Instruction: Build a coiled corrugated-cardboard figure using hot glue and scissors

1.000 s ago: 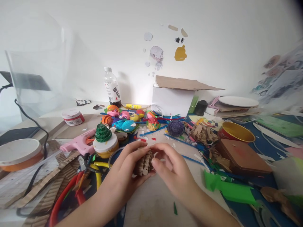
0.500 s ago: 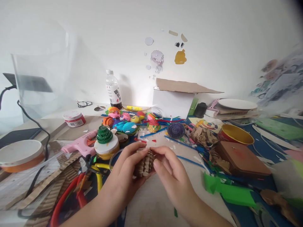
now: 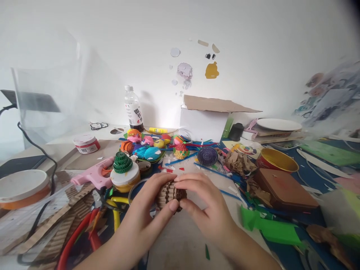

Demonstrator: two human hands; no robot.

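Note:
Between my two hands is a small rounded roll of brown corrugated cardboard (image 3: pixel 165 195), with darker brown ridges toward its right end. My left hand (image 3: pixel 149 206) wraps its left side, thumb pressed along the front near the bottom. On the right side, the fingers and thumb of my right hand (image 3: pixel 204 200) close on the darker end. The roll is held just above a pale work board (image 3: pixel 174 243); its underside and back are hidden by my fingers.
A pink glue gun (image 3: pixel 94 174) and red-and-yellow-handled tools (image 3: pixel 116 217) lie left. A green coiled cone (image 3: pixel 122 162) sits on a white-lidded jar (image 3: pixel 125 178). Colourful paper pieces (image 3: pixel 152 152) stand behind my hands. On the right are a brown box (image 3: pixel 284 189) and green tape (image 3: pixel 277 229).
The cardboard roll has turned in my hands, so its darker ridged end now shows at the right. My left thumb has come round to its front. The view has shifted slightly.

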